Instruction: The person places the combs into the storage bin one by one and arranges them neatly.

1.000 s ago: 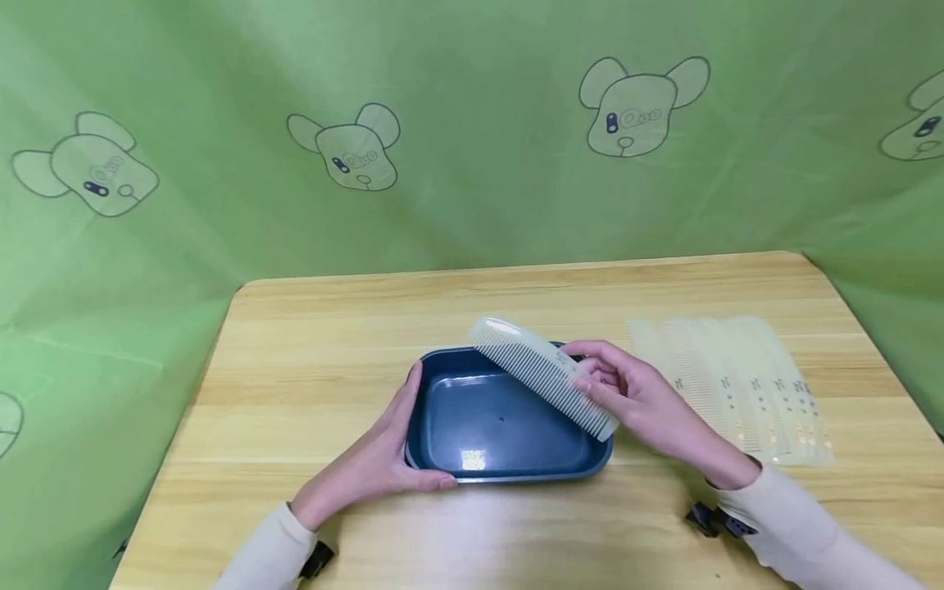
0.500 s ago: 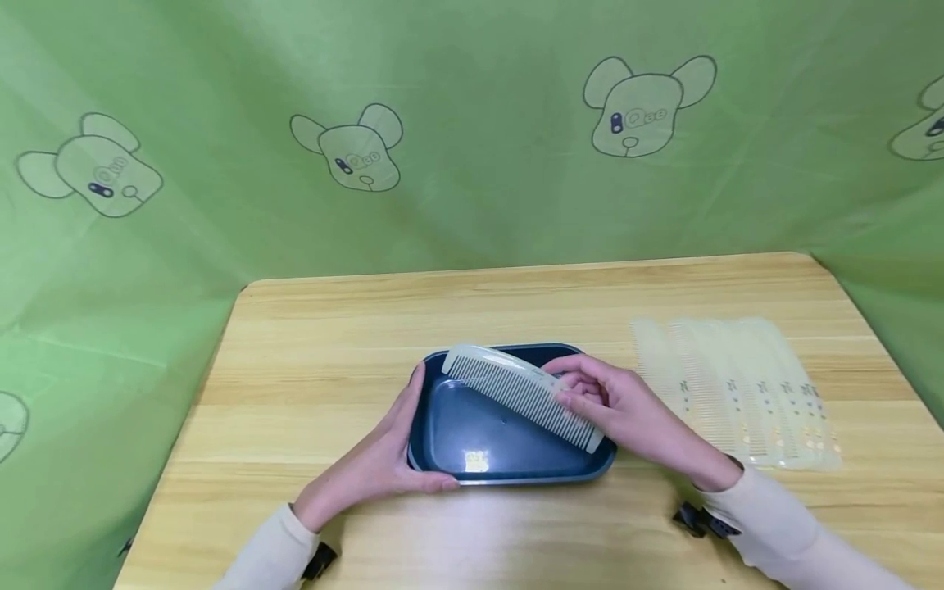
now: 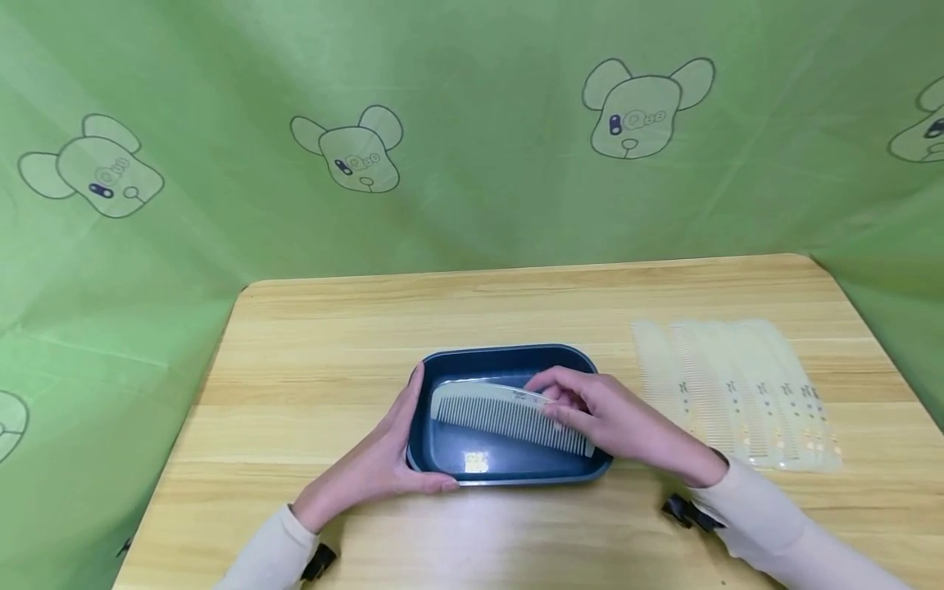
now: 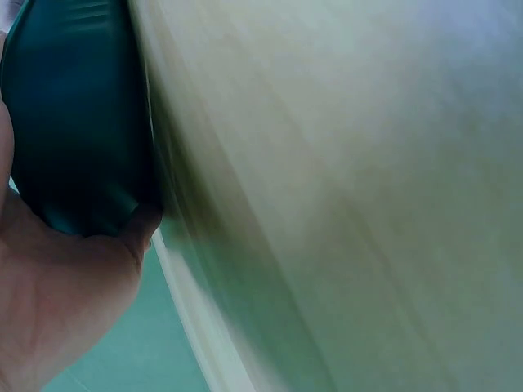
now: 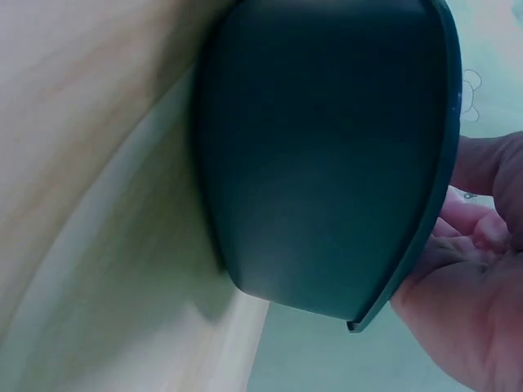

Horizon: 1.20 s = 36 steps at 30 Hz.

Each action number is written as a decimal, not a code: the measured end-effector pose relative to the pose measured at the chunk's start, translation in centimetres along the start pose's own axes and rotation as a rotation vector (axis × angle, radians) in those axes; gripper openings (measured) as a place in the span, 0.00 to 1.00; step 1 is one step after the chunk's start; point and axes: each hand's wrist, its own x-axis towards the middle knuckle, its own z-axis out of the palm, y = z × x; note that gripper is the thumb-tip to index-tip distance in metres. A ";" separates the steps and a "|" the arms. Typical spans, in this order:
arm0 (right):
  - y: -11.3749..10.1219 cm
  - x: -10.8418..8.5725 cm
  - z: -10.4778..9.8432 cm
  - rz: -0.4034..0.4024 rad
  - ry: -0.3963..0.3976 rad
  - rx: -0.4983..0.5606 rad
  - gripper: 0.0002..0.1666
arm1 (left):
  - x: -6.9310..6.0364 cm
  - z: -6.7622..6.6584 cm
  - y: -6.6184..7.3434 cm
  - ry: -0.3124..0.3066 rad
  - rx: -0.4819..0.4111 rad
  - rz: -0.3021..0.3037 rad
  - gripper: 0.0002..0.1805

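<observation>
Head view: around a dark blue, rounded rectangular plastic tray (image 3: 472, 451), taken as the clock's centre, a person's left hand (image 3: 387, 447) grips the nine-o'clock end, thumb at seven, apparently to steady it. The right hand (image 3: 597, 411), at three, pinches a pale, translucent plastic comb (image 3: 483, 410) near one end, seemingly to control its slant. The comb spans nine to four within the rim; whether it touches the bottom cannot be told. Pale, translucent plastic combs (image 3: 737, 385) overlap farther out at three, perhaps to save room. Beyond the light wood-grain bench (image 3: 332, 328), green fabric (image 3: 487, 213) printed with animal heads hangs at twelve.
</observation>
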 end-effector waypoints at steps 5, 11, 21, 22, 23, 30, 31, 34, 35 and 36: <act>-0.2 0.2 -0.2 -0.025 -0.063 -0.003 0.13 | 0.0 -0.1 0.1 -0.001 0.003 0.003 0.83; -0.2 0.5 -0.1 -0.054 -0.117 -0.021 0.12 | 0.1 0.0 0.0 0.006 -0.003 0.013 0.83; -0.5 0.9 0.4 -0.036 -0.186 -0.100 0.10 | 0.0 -0.1 0.1 -0.003 -0.009 0.003 0.82; -0.6 0.9 0.4 -0.033 -0.189 -0.108 0.10 | 0.0 -0.1 0.1 -0.003 -0.008 0.003 0.82; -0.6 1.0 0.5 -0.029 -0.193 -0.117 0.10 | 0.0 -0.1 0.1 -0.002 -0.009 0.002 0.82; -0.5 1.2 1.0 -0.052 -0.196 -0.206 0.07 | 0.0 -0.1 0.2 -0.009 -0.025 -0.009 0.81; -0.5 1.2 1.0 -0.059 -0.192 -0.217 0.07 | 0.0 0.0 0.2 -0.008 -0.023 -0.009 0.81; -0.4 1.2 1.2 -0.066 -0.188 -0.254 0.07 | 0.0 0.0 0.3 -0.009 -0.023 -0.011 0.81; -0.4 1.1 1.3 -0.063 -0.188 -0.270 0.07 | 0.0 0.1 0.3 -0.009 -0.022 -0.010 0.81; -0.4 1.1 1.3 -0.060 -0.188 -0.290 0.08 | 0.0 0.1 0.4 -0.010 -0.019 -0.009 0.81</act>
